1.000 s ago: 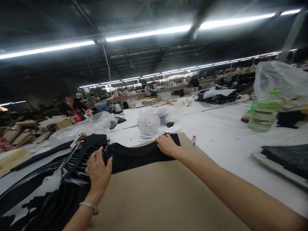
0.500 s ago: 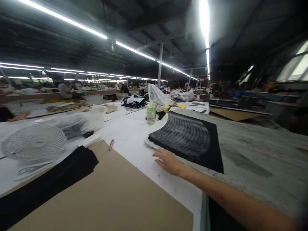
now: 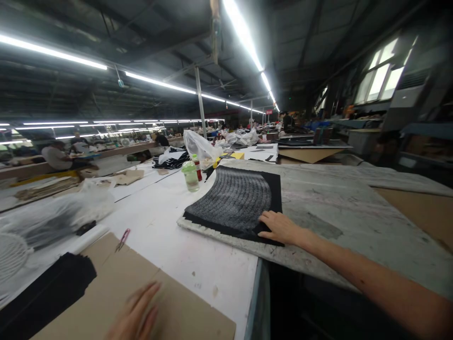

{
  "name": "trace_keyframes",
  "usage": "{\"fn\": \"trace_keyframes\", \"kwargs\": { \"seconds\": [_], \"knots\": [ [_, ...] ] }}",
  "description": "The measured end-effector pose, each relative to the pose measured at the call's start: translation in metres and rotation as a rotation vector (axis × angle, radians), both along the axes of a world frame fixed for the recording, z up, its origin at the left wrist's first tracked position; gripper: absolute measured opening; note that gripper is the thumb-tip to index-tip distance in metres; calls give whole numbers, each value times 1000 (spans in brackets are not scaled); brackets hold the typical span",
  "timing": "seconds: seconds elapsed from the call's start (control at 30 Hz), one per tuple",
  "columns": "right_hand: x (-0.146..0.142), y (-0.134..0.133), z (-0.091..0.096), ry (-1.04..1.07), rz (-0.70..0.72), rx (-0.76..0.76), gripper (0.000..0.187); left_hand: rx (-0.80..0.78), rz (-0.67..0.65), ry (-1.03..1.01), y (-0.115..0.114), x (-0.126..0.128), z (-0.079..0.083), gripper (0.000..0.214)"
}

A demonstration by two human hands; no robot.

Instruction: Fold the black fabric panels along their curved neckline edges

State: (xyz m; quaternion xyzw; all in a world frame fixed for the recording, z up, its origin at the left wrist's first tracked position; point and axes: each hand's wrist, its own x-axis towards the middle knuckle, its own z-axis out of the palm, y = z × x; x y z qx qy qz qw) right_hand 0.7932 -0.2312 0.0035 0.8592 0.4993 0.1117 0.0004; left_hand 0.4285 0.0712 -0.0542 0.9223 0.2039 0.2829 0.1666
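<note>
My right hand rests on the lower right corner of a black fabric sheet with a grey, curved, mesh-like pattern. Its fingers are spread and nothing shows in its grip. The sheet lies on a pale, stained padded cover. At the bottom, slightly blurred, my left hand is over a brown board, fingers stretched out and holding nothing I can see. Pink-handled thread snips lie at the board's far edge. Folded black fabric lies on the board's left side.
A green-lidded bottle and a red bottle stand beyond the sheet. Clear plastic bags and a white fan are on the left. The white table's edge drops off near the front. A seated person is farther back.
My right hand has moved from the white table beside the sheet onto the sheet's corner. My left hand has come into view at the bottom. The view has turned right.
</note>
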Motion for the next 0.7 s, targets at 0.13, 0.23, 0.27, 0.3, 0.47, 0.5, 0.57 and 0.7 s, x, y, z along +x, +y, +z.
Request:
{"fn": "trace_keyframes", "kwargs": {
  "seconds": [0.13, 0.23, 0.27, 0.3, 0.47, 0.5, 0.57, 0.7],
  "knots": [
    [1, 1, 5, 0, 82, -45, 34, 98, -323, 54, -62, 83, 15, 38],
    [3, 0, 4, 8, 117, -68, 21, 109, -411, 152, -99, 140, 26, 46],
    [4, 1, 4, 11, 125, -73, 16, 116, -437, 194, -107, 155, 28, 48],
    [5, 2, 3, 15, 130, -76, 12, 123, -455, 228, -114, 168, 29, 50],
    [10, 4, 1, 70, 138, -60, 19, 141, -461, 280, -133, 209, 24, 54],
    [11, 4, 1, 92, 136, -46, 19, 145, -459, 283, -135, 213, 22, 55],
    [15, 2, 1, 148, 127, -8, 19, 152, -461, 290, -139, 218, 20, 55],
    [31, 1, 0, 326, 72, 102, 15, 155, -463, 290, -145, 221, 20, 50]
  ]
}}
